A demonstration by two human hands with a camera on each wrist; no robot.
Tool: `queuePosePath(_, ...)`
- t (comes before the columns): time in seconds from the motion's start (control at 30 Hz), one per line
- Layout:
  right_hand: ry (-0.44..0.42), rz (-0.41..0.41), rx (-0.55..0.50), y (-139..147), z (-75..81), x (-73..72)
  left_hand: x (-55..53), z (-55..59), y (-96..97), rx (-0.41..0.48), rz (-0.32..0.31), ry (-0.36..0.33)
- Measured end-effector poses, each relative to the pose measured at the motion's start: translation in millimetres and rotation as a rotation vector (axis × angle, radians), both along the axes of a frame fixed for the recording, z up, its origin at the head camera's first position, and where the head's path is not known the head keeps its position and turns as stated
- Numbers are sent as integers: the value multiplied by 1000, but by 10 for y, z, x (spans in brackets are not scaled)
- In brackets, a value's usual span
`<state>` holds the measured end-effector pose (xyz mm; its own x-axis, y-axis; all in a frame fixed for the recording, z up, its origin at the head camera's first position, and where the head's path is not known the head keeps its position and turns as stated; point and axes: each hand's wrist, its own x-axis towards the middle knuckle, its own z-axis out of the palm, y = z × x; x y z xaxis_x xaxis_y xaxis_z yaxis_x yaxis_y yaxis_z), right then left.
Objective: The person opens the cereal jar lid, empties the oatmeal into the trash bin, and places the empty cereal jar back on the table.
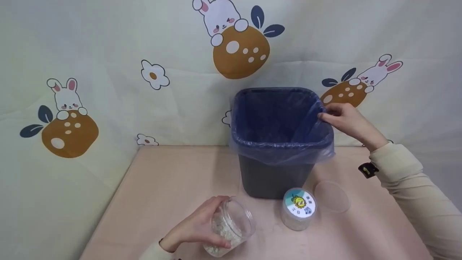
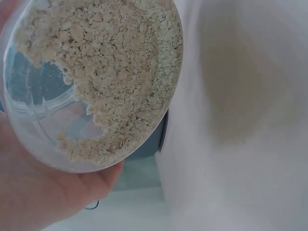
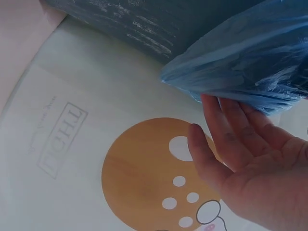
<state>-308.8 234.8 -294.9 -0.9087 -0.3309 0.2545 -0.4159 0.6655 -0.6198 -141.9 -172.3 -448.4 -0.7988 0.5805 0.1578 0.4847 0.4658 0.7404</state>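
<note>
My left hand (image 1: 202, 225) grips a clear round jar (image 1: 236, 216), which leans with its open mouth toward the right. Pale oat flakes (image 2: 110, 72) lie heaped against one side of the jar in the left wrist view. At the right rim of a dark grey bin (image 1: 276, 177), my right hand (image 1: 348, 121) touches the blue plastic bag (image 1: 281, 153) that lines it. In the right wrist view the fingers (image 3: 231, 130) are extended against the bag's edge, with the thumb standing apart from it.
A small clear tub (image 1: 299, 211) with a sunflower label on top stands before the bin. Beside it a thin clear disc (image 1: 332, 196) lies on the pink tabletop (image 1: 173, 184). A cloth printed with rabbits and oranges (image 1: 173, 36) hangs behind the bin.
</note>
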Motion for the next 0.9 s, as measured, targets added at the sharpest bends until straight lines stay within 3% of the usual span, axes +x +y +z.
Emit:
queuePosePath(0.17, 43, 9, 92, -7, 53, 2, 42, 129, -100, -17, 37, 5)
queuePosePath(0.33, 91, 60, 218, -10, 142, -2, 51, 328, -168, -57, 62, 34)
queuePosePath(0.5, 56, 94, 308, -58, 224, -19, 56, 616, -289, -59, 121, 47)
queuePosePath(0.63, 26, 102, 349, -75, 264, -24, 21, 872, -385, -26, 176, 97)
queuePosePath(0.77, 13, 94, 372, -71, 286, -12, -44, 1115, -443, -30, 238, 188)
queuePosePath(0.9, 10, 80, 403, -61, 299, 2, -156, 1311, -441, -44, 279, 221)
